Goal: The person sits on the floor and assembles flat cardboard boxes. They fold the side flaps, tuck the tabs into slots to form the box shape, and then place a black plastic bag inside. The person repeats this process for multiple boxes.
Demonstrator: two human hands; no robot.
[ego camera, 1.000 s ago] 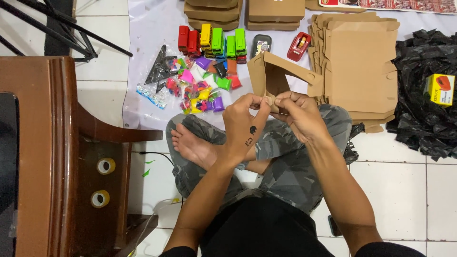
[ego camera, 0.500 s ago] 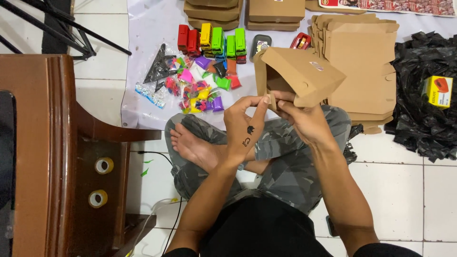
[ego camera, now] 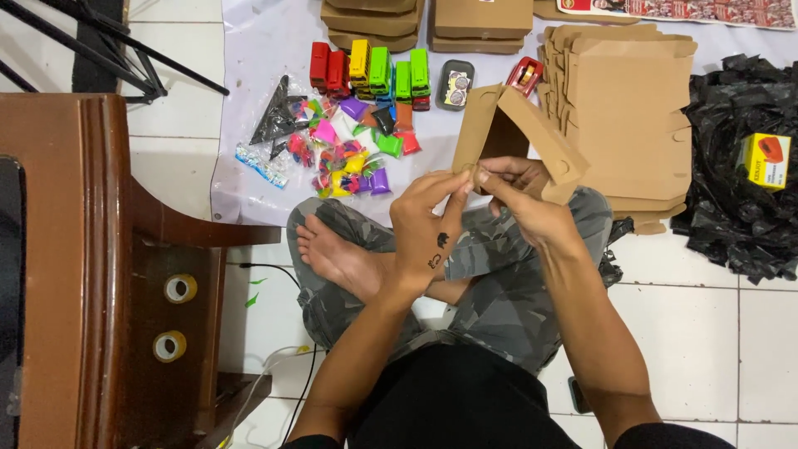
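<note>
both hands, left hand (ego camera: 432, 224) and right hand (ego camera: 525, 208), pinch the cardboard box (ego camera: 519, 141), its open lid tilted up-right.

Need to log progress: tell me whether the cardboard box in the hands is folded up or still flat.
Partly folded: the cardboard box has raised panels, and both hands, left hand and right hand, pinch its near edge.

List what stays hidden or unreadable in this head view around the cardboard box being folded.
- Inside of the cardboard box: head view, closed off by its own flaps.
- Fingertip grip of the left hand and right hand: fingers overlap at the box edge.
- Folded boxes at top: cut off by the frame edge.
- Small colourful packets: too small to identify.
- Tray of small round things: too small to identify.
</note>
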